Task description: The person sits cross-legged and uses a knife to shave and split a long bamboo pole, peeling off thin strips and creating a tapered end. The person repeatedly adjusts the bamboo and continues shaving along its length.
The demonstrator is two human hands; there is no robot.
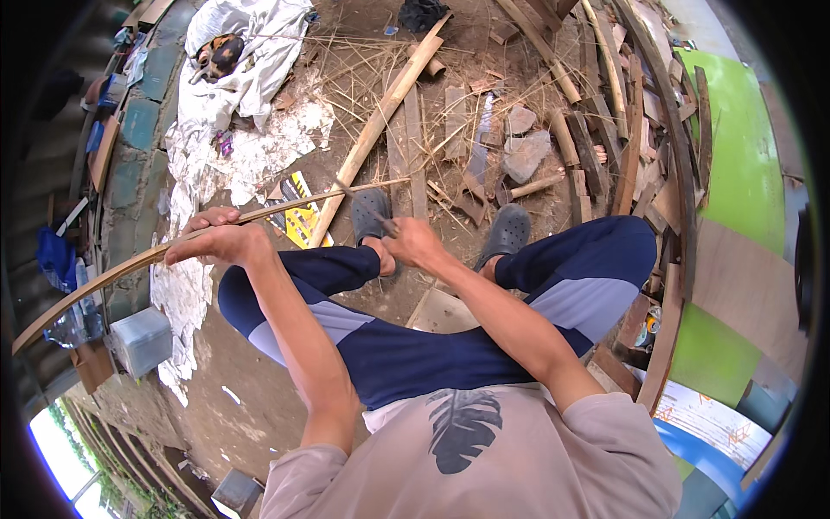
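From my end, I can read no words. Right of the fingers [212,218] of the left hand [229,244], a flat yellow, black and white printed sheet [298,227] is too small to decipher; a white panel [711,419], far right, bears illegible orange marks.

Two hands [223,244] [417,244], two clogs [508,232] — one knife [370,208], one long strip [112,278], one cat [223,57].

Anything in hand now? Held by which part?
Left hand: long wooden strip, held partway along, between its ends. Right hand: slim knife-like tool, held by its near end.
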